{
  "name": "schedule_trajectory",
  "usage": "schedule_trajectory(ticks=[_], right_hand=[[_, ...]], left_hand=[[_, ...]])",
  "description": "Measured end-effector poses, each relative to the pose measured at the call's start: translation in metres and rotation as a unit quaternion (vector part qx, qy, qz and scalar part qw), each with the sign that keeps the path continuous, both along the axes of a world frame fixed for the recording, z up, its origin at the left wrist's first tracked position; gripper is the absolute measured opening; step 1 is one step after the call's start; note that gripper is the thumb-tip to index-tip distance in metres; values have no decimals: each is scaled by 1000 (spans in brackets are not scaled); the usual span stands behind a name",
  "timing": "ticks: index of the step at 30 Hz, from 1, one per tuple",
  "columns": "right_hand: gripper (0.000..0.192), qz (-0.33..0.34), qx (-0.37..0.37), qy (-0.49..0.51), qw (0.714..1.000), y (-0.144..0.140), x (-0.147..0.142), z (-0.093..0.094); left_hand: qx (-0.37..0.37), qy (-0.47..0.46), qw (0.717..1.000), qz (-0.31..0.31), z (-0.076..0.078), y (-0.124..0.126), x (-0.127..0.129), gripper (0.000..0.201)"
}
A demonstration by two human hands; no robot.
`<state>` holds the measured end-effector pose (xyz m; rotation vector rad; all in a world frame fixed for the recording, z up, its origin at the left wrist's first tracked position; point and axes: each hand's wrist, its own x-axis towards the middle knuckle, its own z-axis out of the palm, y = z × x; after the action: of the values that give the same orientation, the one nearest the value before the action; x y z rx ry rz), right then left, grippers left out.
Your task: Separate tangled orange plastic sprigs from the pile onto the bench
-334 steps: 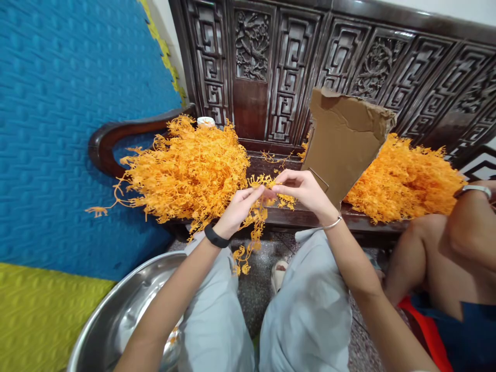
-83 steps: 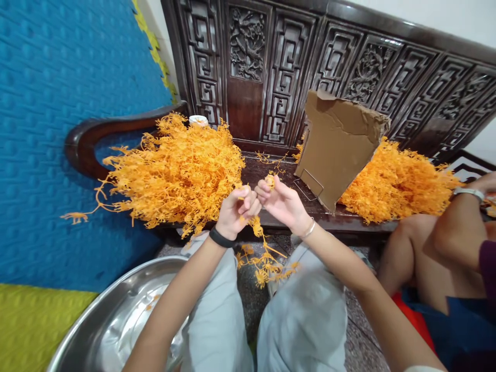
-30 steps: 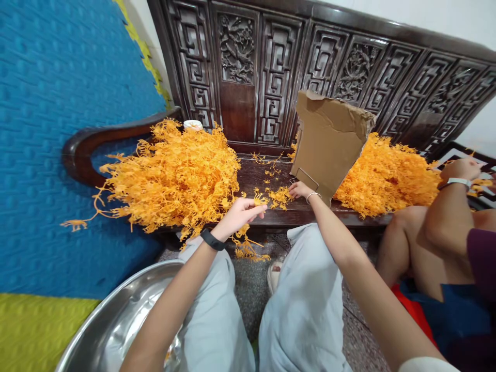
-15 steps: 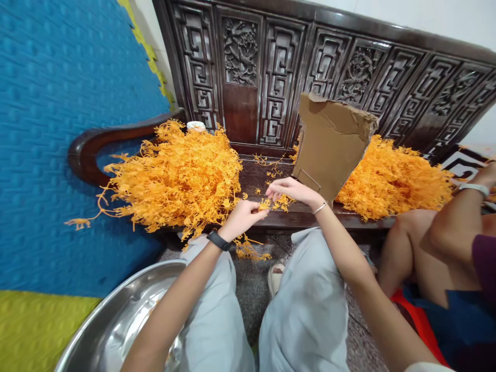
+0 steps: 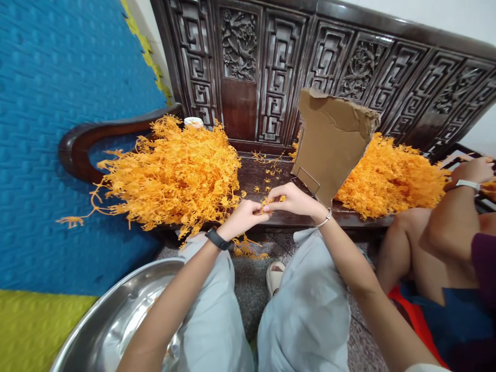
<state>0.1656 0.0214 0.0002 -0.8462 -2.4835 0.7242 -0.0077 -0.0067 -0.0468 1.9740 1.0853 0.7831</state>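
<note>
Left hand (image 5: pixel 244 217) and right hand (image 5: pixel 294 200) pinch an orange sprig (image 5: pixel 268 203) together.

Dark carved wooden bench (image 5: pixel 271 175) w/ fretwork back panels (image 5: pixel 279 77) across the top; curved armrest (image 5: pixel 89 142) at its left end; blue padded foam mat (image 5: pixel 58 129) on the left, yellow-green mat (image 5: pixel 27 325) at bottom left corner; speckled stone floor (image 5: pixel 251 289) below bench's front edge; white wall (image 5: pixel 445 20) top right; even, bright light.
</note>
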Motion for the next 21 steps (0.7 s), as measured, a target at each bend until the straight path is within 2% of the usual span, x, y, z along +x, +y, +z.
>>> schedule_trajectory(ticks=[4, 11, 14, 17, 21], right_hand=[[16, -33, -6, 84, 996, -1, -1, 1], [18, -104, -23, 210, 972, -3, -5, 3], [23, -115, -48, 232, 965, -4, -7, 5], [26, -110, -107, 231, 961, -4, -8, 6], [25, -105, -146, 234, 955, -2, -10, 5]], left_hand=[[-54, -61, 996, -28, 6, 0, -1, 36], [-80, -165, 983, -9, 12, -2, -1, 35], [-76, -202, 976, 0, 12, -3, -1, 34], [-76, -227, 971, -12, 11, -3, -2, 28], [-92, -236, 967, -24, 13, -4, -6, 24]])
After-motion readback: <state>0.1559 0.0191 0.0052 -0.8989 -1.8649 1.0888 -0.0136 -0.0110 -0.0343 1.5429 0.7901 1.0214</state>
